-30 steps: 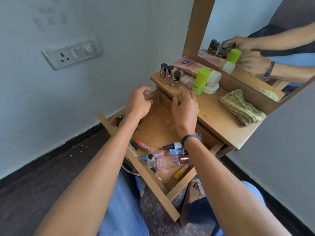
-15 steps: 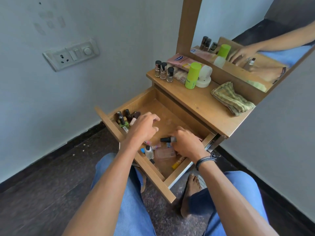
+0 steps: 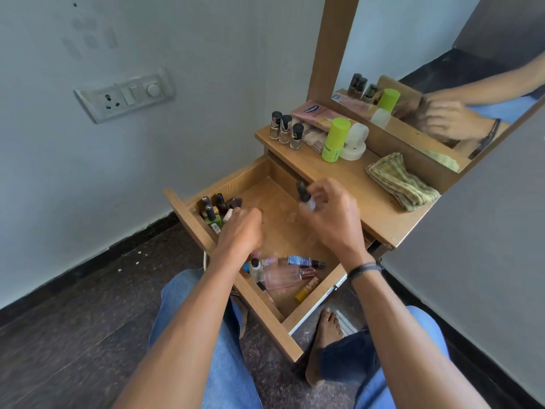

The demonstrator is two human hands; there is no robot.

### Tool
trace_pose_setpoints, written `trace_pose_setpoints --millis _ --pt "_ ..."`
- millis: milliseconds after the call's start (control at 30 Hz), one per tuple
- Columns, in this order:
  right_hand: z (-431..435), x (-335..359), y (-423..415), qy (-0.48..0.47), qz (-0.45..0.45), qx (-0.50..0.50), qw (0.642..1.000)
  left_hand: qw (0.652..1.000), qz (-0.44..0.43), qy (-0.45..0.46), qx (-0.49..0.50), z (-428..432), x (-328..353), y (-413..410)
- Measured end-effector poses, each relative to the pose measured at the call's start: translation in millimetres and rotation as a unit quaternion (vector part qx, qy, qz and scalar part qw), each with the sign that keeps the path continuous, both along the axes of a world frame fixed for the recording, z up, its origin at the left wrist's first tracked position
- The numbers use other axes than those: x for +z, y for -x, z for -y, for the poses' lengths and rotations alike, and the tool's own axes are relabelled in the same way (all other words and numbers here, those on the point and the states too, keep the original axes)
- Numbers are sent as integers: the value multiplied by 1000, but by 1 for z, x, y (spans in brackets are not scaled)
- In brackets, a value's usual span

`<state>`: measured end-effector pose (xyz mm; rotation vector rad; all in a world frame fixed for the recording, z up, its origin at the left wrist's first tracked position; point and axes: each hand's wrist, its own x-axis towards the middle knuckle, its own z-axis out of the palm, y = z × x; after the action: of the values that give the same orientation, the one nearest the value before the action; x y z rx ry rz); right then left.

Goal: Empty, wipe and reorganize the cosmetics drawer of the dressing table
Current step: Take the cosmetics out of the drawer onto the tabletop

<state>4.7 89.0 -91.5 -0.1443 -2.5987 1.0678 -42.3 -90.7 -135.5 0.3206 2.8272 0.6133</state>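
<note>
The wooden drawer point(image 3: 265, 320) of the dressing table stands pulled out. My right hand point(image 3: 333, 219) pinches a small black-capped bottle point(image 3: 303, 196) above the drawer's middle. My left hand point(image 3: 240, 231) hovers with curled fingers beside a cluster of nail polish bottles point(image 3: 213, 212) in the drawer's far left corner; whether it holds one is hidden. Near the front lie a pink perfume bottle point(image 3: 283, 276), a blue tube point(image 3: 300, 260), a yellow tube point(image 3: 306, 289) and a small clear bottle point(image 3: 256, 268).
On the tabletop point(image 3: 354, 184) stand three nail polish bottles point(image 3: 284, 129), a pink tube point(image 3: 318, 113), a green roll-on point(image 3: 334, 140) and a white jar point(image 3: 355, 141). A folded green cloth point(image 3: 401, 181) lies at the right, below the mirror point(image 3: 442, 69). My knees flank the drawer.
Both hands came down from the tabletop into the drawer. My right hand picked up the small black-capped bottle and lifted it; my left hand moved toward the nail polish cluster.
</note>
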Motion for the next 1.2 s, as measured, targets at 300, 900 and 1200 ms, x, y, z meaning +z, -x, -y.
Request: trace_pose_setpoints --millis 300,900,1200 --pt "5 8 74 75 -70 -138 985 999 1 45 -2 -1 -6 1" --pt "19 -21 -2 -18 -82 -87 993 994 64 87 -32 -2 10 -5" --pt "13 -36 -46 -260 258 81 927 988 81 118 -55 -4 15 -9"
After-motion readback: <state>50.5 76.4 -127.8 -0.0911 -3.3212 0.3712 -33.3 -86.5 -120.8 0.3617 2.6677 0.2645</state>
